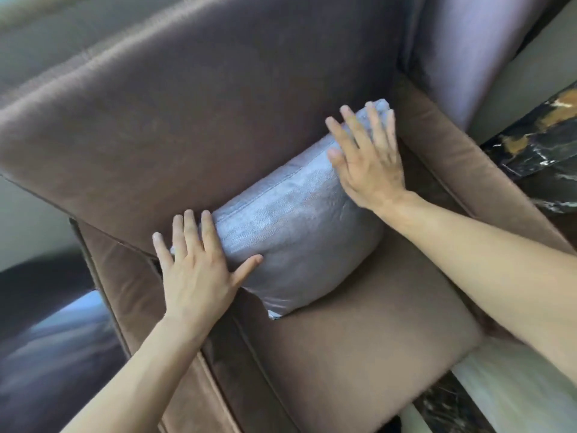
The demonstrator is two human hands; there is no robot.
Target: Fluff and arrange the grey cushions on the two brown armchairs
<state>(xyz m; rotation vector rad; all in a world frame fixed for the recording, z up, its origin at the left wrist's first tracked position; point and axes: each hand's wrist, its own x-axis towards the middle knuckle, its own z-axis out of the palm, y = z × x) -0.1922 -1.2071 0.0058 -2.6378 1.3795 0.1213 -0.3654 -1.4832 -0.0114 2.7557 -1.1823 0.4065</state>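
One brown armchair [359, 348] fills the view. On the armchair's seat sits one grey cushion [296, 232], and two flat hands rest on it.

Perhaps dark marble surface [543, 145]

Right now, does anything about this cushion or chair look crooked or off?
Nothing looks damaged. The grey cushion leans against the brown armchair backrest, with the left hand and right hand flat on its two ends. It appears slanted, but the whole view is tilted. A pale bit shows at its lower corner; I cannot tell what.
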